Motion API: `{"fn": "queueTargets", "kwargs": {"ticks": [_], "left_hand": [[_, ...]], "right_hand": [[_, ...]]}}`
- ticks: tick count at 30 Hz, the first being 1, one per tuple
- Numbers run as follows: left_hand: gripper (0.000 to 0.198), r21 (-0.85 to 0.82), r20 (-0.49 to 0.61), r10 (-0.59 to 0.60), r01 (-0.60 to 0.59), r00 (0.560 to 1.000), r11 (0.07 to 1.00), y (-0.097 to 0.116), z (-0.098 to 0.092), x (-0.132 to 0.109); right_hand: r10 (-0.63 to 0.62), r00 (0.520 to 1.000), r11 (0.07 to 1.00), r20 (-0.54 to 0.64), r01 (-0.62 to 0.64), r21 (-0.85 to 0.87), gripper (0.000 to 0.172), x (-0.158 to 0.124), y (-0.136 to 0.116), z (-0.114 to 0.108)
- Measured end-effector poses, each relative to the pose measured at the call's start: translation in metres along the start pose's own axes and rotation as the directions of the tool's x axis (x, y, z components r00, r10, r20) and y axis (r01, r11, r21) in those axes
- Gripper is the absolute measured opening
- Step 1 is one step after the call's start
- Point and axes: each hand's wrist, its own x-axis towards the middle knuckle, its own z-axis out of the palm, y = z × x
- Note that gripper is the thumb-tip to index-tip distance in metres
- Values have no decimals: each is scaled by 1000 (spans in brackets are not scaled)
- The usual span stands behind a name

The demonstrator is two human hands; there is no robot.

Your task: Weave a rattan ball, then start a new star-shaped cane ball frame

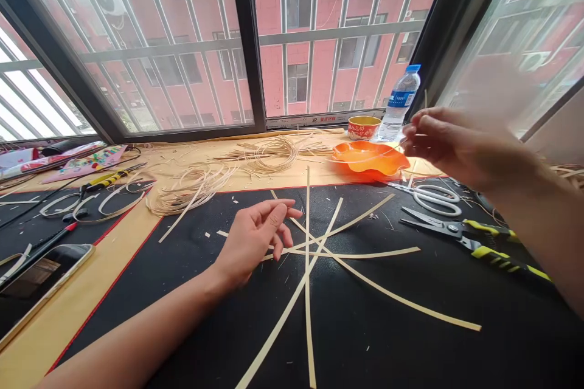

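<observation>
Flat pale bamboo-like strips [365,254] lie crossed in a star on the black mat, overlapping near the middle. My left hand [258,234] is just left of the crossing, over some strip ends. Its fingers are loosely curved and apart, with nothing visible in them. Up at the right, my right hand [449,140] is raised in front of the water bottle, thumb and fingers pinched together. A thin pale strand [360,160] runs from its fingertips leftward across the orange wavy-edged dish [371,164], and a short end sticks up above them. Motion blurs part of the right hand.
Coiled strands [191,188] lie behind the mat. White-handled scissors [435,197] and yellow-black pliers [474,237] sit at right. A red tin [364,127] and water bottle [399,103] stand by the window. A phone [41,285] and yellow-handled cutters [104,180] are left.
</observation>
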Motion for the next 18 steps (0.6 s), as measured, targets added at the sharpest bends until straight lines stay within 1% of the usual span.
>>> {"fn": "queueTargets", "kwargs": {"ticks": [1, 3, 5, 7, 10, 13, 15, 17, 18], "left_hand": [[31, -59, -15, -27, 26, 1000, 998, 1, -2, 3], [29, -142, -63, -48, 38, 997, 989, 4, -7, 9], [27, -183, -117, -37, 15, 992, 983, 6, -11, 14], [27, -184, -134, -26, 1, 991, 983, 8, -13, 16], [26, -152, -98, -27, 12, 995, 988, 6, -14, 18], [23, -87, -77, 8, -15, 997, 996, 1, -14, 18], [16, -4, -48, 81, -81, 996, 997, -1, -15, 17], [6, 112, 14, 180, -180, 984, 977, 1, -13, 14], [4, 177, 45, 219, -223, 975, 959, 3, -12, 12]], "right_hand": [[34, 998, 992, 53, -40, 117, 26, -7, 1, 12], [55, 981, 966, 187, -99, 239, 24, -18, 3, 33], [65, 945, 958, 320, -149, 243, 24, -25, 8, 46], [98, 908, 956, 407, -200, 216, 25, -30, 14, 53], [136, 865, 954, 483, -246, 172, 22, -33, 24, 55], [113, 842, 963, 528, -224, 151, 18, -36, 29, 57], [86, 840, 972, 536, -189, 140, 18, -37, 29, 61], [62, 836, 981, 546, -150, 119, 19, -40, 27, 65], [47, 833, 986, 551, -128, 109, 19, -41, 26, 67]]}}
